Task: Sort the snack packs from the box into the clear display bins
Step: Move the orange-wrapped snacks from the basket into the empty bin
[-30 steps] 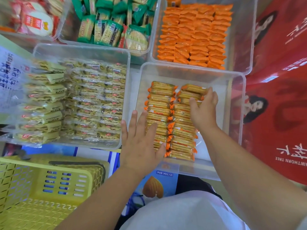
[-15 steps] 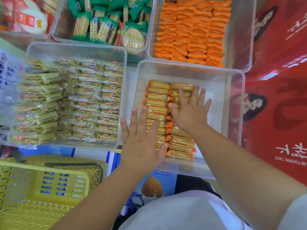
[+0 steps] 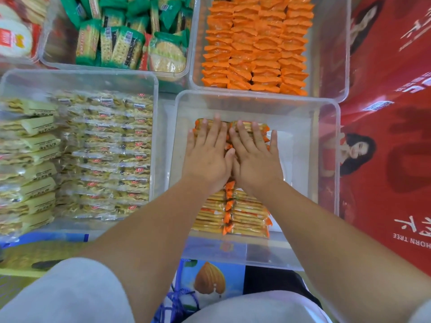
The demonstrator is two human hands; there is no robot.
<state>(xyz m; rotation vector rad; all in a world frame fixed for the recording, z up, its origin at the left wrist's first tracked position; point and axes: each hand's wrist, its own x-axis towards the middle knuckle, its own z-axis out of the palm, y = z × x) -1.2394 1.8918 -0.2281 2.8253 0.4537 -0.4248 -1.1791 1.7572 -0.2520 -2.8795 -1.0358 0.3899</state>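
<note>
Two rows of orange-edged cracker packs (image 3: 242, 215) lie in the near clear bin (image 3: 326, 159). My left hand (image 3: 207, 157) lies flat on the left row with straight fingers. Beside it, thumbs nearly touching, my right hand (image 3: 254, 157) presses flat on the right row. Both hands cover the far half of the rows; only the packs' far ends and the near half show. Neither hand holds a pack.
A bin of pale yellow packs (image 3: 77, 155) stands to the left. Behind are a bin of orange packs (image 3: 256, 43) and a bin of green cracker packs (image 3: 121, 36). A red carton (image 3: 391, 136) rises at the right. A yellow basket edge (image 3: 14, 271) is at lower left.
My left hand moved from the bin's near left rim onto the left row. My right hand shifted to lie flat beside it. The view moved closer over the bin.
</note>
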